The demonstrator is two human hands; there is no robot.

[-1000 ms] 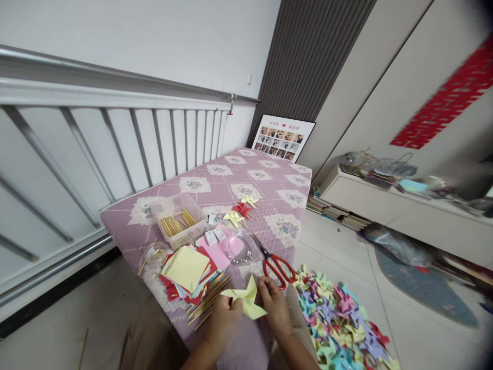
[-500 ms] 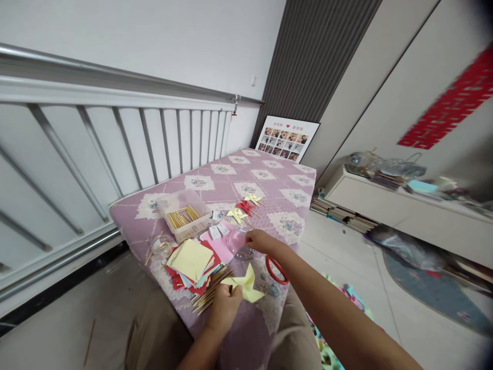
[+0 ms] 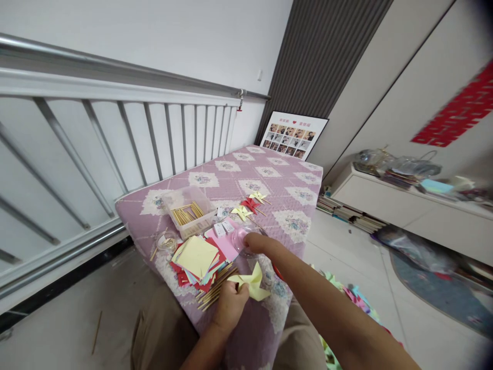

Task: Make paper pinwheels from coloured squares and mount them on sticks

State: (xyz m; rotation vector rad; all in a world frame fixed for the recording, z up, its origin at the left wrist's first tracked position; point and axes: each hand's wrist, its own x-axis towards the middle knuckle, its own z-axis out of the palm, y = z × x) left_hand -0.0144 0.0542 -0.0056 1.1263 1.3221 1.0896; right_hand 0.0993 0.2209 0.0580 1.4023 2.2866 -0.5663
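Observation:
A pale yellow paper pinwheel (image 3: pixel 257 285) is pinched between the thumb and fingers of my left hand (image 3: pixel 231 302), low over the near end of the table. My right hand (image 3: pixel 254 242) reaches down into a clear round plastic container (image 3: pixel 240 237); its fingers are hidden, so what they touch does not show. Under my left hand lie thin wooden sticks (image 3: pixel 211 295). Beside them is a stack of coloured paper squares (image 3: pixel 197 258), yellow on top. Red-handled scissors (image 3: pixel 277 272) are mostly covered by my right forearm.
Beyond my hands lie finished pinwheels on sticks, one red (image 3: pixel 250 205) between two yellow. A plastic box (image 3: pixel 192 226) holds short sticks; a small round tub (image 3: pixel 166 241) stands nearer. Pink paper (image 3: pixel 227 247) lies centrally. Colourful pinwheels (image 3: pixel 356 298) cover floor at right.
My right hand has shifted left and down into the clear container. My left hand still holds the yellow pinwheel. The view has swung slightly left.

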